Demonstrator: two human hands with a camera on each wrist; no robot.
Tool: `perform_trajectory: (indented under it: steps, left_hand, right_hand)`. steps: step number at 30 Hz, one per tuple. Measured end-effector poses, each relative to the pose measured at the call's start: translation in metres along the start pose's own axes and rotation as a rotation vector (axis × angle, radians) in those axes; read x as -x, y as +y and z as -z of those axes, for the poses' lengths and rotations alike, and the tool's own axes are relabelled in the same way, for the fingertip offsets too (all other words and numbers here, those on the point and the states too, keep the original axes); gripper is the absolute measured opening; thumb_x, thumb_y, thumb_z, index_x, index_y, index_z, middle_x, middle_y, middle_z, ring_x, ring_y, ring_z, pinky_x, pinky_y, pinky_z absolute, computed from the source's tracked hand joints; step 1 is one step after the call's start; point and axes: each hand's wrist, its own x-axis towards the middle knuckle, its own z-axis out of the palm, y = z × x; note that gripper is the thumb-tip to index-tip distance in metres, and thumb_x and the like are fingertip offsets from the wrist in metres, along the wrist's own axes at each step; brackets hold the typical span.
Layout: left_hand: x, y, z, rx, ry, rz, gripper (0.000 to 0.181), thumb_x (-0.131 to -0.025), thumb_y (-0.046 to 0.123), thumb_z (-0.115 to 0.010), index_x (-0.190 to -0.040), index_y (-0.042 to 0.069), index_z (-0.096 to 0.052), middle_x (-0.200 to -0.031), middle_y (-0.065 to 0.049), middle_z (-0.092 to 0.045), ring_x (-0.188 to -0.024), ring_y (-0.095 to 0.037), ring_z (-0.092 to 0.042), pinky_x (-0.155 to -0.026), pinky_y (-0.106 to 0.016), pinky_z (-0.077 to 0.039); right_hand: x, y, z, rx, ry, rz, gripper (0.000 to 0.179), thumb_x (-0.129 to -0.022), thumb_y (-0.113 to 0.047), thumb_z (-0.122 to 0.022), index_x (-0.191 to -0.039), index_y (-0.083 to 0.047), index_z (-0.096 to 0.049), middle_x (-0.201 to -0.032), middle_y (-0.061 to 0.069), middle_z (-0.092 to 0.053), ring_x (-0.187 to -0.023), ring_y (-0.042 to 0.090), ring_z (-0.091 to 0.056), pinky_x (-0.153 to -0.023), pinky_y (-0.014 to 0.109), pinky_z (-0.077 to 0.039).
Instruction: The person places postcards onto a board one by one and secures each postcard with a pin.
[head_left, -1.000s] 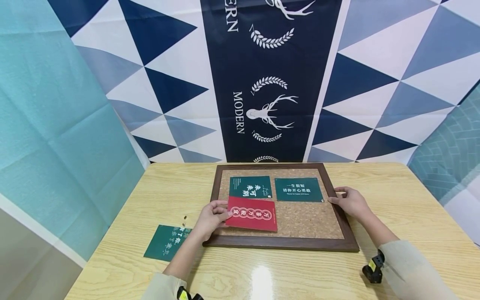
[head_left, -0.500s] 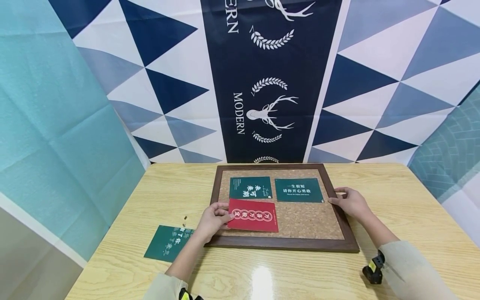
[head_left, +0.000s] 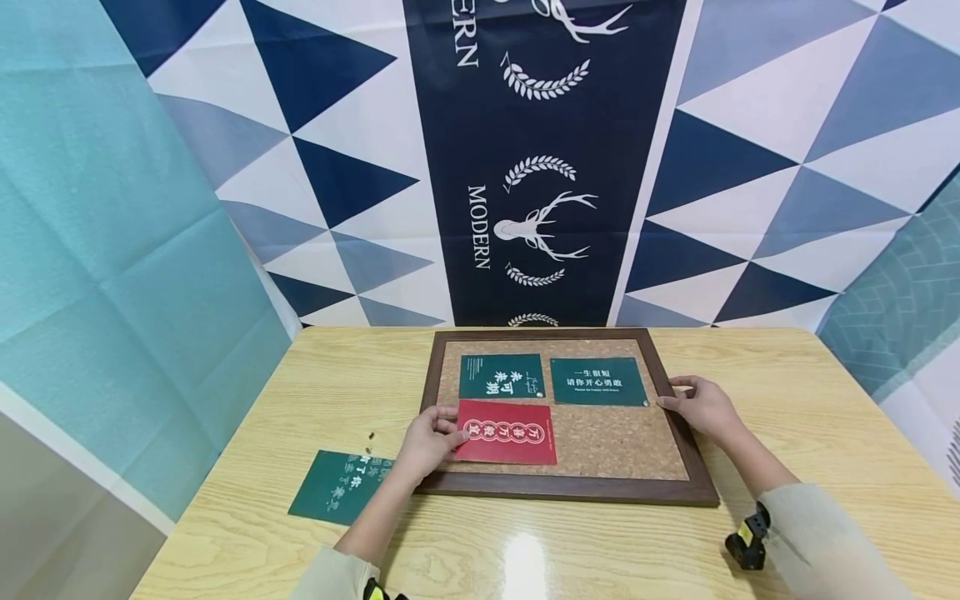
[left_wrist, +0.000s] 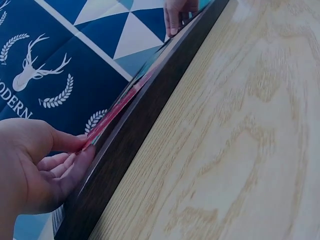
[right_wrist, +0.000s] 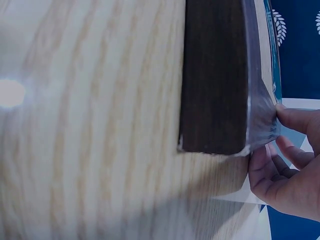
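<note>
My left hand (head_left: 429, 440) pinches the left edge of a red card (head_left: 513, 432) with white lettering, thumb on top and fingers beneath. The card lies low over the lower left of a cork board (head_left: 615, 442) with a dark wooden frame. In the left wrist view, the red card (left_wrist: 116, 111) appears nearly edge-on beside the frame (left_wrist: 145, 117). My right hand (head_left: 705, 407) grips the board's right side, its thumb on the frame's top face and its fingers along the outer edge. Two green cards, one left (head_left: 501, 376) and one right (head_left: 597, 381), lie along the board's upper half.
Another green card (head_left: 337, 487) lies on the wooden table (head_left: 600, 550), partly hidden by my left forearm. Tiny dark items (head_left: 370, 442) sit just above that card. A patterned cloth (head_left: 540, 167) hangs behind the table's far edge.
The red card has shifted slightly down and right and now lies flatter over the board, still pinched by my left hand. My right hand stays on the frame.
</note>
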Motion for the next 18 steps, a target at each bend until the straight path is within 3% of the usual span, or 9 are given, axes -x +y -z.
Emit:
perform_trajectory:
  steps: [5, 13, 18]
  left_hand:
    - [-0.001, 0.001, -0.002, -0.091, 0.023, -0.044, 0.037, -0.079, 0.003, -0.071, -0.112, -0.005, -0.057, -0.081, -0.012, -0.066, -0.057, -0.01, -0.056, -0.05, -0.027, -0.053]
    - [0.002, 0.008, -0.004, -0.199, 0.044, -0.05, 0.035, -0.079, 0.004, -0.071, -0.111, -0.004, -0.058, -0.078, -0.011, -0.065, -0.05, -0.009, -0.054, -0.046, -0.025, -0.05]
    - [0.006, 0.013, -0.004, -0.263, 0.043, -0.053, 0.035, -0.079, 0.005, -0.071, -0.11, -0.004, -0.059, -0.077, -0.009, -0.065, -0.054, -0.009, -0.054, -0.049, -0.023, -0.049]
  right_hand:
    - [0.001, 0.0, 0.0, 0.0, -0.002, 0.007, 0.063, -0.09, -0.029, -0.06, -0.133, 0.011, -0.038, -0.107, 0.027, -0.054, -0.087, 0.028, -0.057, -0.063, 0.031, -0.047]
    - [0.0, 0.001, 0.0, -0.003, -0.003, 0.008, 0.063, -0.09, -0.029, -0.06, -0.133, 0.011, -0.038, -0.109, 0.029, -0.055, -0.087, 0.029, -0.059, -0.063, 0.031, -0.048]
    - [0.0, 0.001, 0.0, -0.008, -0.003, 0.0, 0.063, -0.09, -0.029, -0.06, -0.133, 0.011, -0.038, -0.109, 0.029, -0.054, -0.088, 0.029, -0.059, -0.063, 0.031, -0.049]
